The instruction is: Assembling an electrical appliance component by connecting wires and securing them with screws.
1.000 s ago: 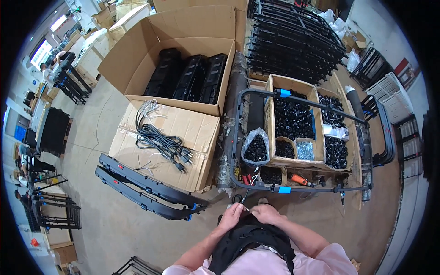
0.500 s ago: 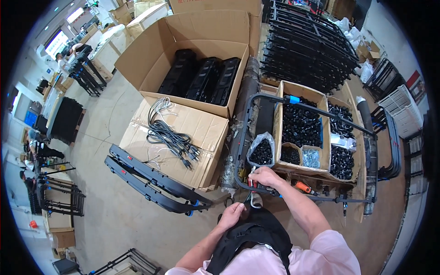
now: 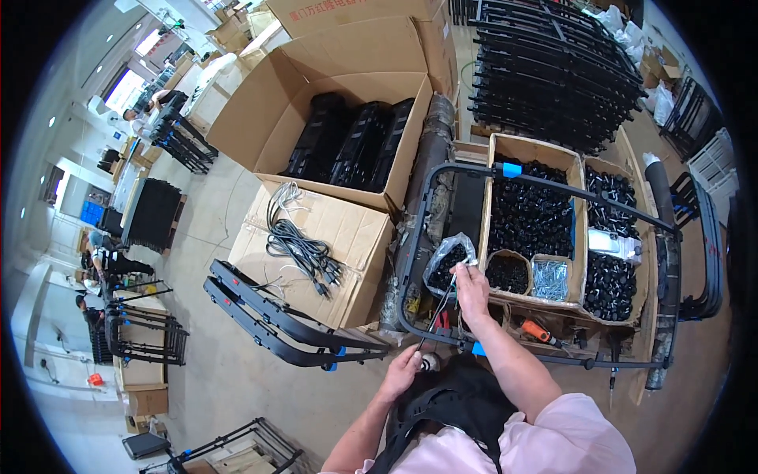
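My right hand is closed round the upper end of a thin cable, in front of a clear plastic bag of small black parts. Pale wire ends show at its fingertips. Lower and to the left, my left hand pinches the same cable, which runs taut and slanting between the two hands. Both hands are beside the near left corner of a black tubular frame with blue clips, which lies over the cart. More black cords with plugs lie bundled on a cardboard box to the left.
Divided bins hold black knobs and silver screws. An orange-handled tool sits below them. Curved black rails jut out at the left. An open carton with black housings stands behind. Stacked black frames are at the far right.
My right hand has moved up and to the right, drawing the cable straight. My left hand has shifted slightly right. The whole view has turned a little.
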